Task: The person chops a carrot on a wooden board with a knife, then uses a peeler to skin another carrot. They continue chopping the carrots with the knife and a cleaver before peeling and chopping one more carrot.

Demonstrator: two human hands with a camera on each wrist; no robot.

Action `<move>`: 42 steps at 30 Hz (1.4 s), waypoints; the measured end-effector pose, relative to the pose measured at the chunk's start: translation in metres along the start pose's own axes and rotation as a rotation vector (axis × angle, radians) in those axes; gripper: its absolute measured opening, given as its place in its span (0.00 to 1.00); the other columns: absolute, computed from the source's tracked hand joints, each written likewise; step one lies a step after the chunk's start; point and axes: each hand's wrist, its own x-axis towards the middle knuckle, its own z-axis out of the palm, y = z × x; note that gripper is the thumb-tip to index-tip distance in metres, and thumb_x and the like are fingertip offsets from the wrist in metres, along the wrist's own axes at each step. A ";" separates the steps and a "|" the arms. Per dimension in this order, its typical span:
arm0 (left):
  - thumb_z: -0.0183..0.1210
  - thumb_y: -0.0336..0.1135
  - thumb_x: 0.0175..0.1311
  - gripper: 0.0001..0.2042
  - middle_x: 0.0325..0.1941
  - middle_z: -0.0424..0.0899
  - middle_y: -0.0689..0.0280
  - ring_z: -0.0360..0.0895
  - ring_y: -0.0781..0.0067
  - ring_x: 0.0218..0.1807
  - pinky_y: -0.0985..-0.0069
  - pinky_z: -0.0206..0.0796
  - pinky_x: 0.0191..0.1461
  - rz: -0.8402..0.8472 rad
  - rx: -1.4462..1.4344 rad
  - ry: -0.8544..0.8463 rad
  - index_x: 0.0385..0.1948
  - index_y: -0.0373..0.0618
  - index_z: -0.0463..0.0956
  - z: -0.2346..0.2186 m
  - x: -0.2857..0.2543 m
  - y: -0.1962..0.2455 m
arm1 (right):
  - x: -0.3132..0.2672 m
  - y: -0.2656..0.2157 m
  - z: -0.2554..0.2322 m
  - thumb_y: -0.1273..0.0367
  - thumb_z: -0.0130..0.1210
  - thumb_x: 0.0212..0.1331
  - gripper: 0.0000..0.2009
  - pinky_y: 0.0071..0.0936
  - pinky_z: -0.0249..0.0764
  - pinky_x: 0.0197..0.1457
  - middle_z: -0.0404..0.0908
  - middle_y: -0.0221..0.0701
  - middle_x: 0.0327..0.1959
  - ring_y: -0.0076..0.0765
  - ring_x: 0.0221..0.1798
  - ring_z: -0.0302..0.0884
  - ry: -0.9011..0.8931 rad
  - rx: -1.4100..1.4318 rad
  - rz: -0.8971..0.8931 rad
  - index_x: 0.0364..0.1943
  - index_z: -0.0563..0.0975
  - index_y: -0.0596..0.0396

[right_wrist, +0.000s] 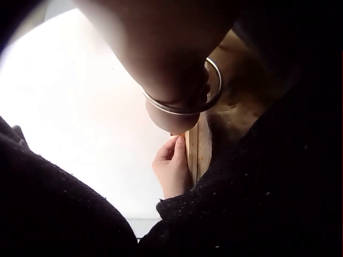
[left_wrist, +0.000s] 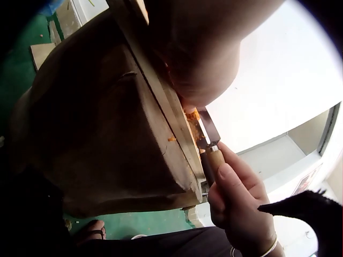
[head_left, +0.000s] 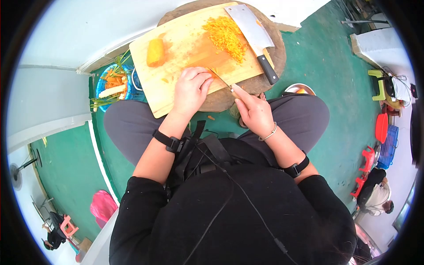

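Observation:
On the wooden cutting board (head_left: 152,95), my left hand (head_left: 191,88) pinches a small orange carrot piece (head_left: 212,74) at the near edge, mostly covered by the fingers. My right hand (head_left: 256,115) grips the wooden handle of a small knife (left_wrist: 215,157), its thin blade reaching toward the left fingertips. A thick yellow-orange carrot chunk (head_left: 155,54) lies at the board's left. Finely chopped carrot (head_left: 223,37) is heaped at the far right. Beside that heap a cleaver (head_left: 252,27) lies flat, its black handle over the board's right edge.
The board rests on a round wooden block (head_left: 216,105) between the person's knees. At the left stands a blue basket (head_left: 102,107) with peelings and green stalks. A metal bowl (head_left: 310,90) sits by the right knee. Red stools (head_left: 367,158) and other people are farther off.

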 end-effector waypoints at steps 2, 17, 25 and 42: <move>0.70 0.28 0.52 0.06 0.40 0.85 0.65 0.81 0.60 0.45 0.67 0.74 0.50 -0.008 0.004 0.002 0.31 0.45 0.85 0.001 -0.001 0.000 | -0.001 0.000 0.000 0.67 0.58 0.63 0.21 0.40 0.77 0.31 0.83 0.38 0.27 0.45 0.28 0.82 0.055 0.065 -0.020 0.61 0.76 0.41; 0.70 0.27 0.51 0.05 0.39 0.85 0.65 0.81 0.61 0.45 0.68 0.74 0.50 -0.010 0.015 0.005 0.30 0.45 0.84 0.000 0.001 0.002 | 0.010 -0.011 0.001 0.68 0.58 0.64 0.21 0.39 0.70 0.32 0.82 0.35 0.25 0.41 0.26 0.81 -0.039 -0.072 -0.003 0.62 0.76 0.39; 0.70 0.28 0.52 0.06 0.40 0.85 0.65 0.81 0.61 0.45 0.67 0.74 0.51 -0.019 0.012 -0.002 0.31 0.45 0.85 0.002 0.000 0.001 | 0.022 -0.006 0.011 0.68 0.57 0.64 0.21 0.41 0.75 0.32 0.83 0.40 0.27 0.47 0.28 0.82 -0.033 0.037 -0.015 0.62 0.76 0.42; 0.70 0.27 0.52 0.05 0.38 0.84 0.65 0.81 0.61 0.42 0.69 0.75 0.47 -0.008 0.054 0.006 0.31 0.45 0.84 0.002 -0.001 0.002 | 0.005 -0.002 0.002 0.68 0.58 0.64 0.21 0.37 0.76 0.34 0.85 0.36 0.30 0.44 0.31 0.83 0.024 0.097 -0.021 0.62 0.76 0.44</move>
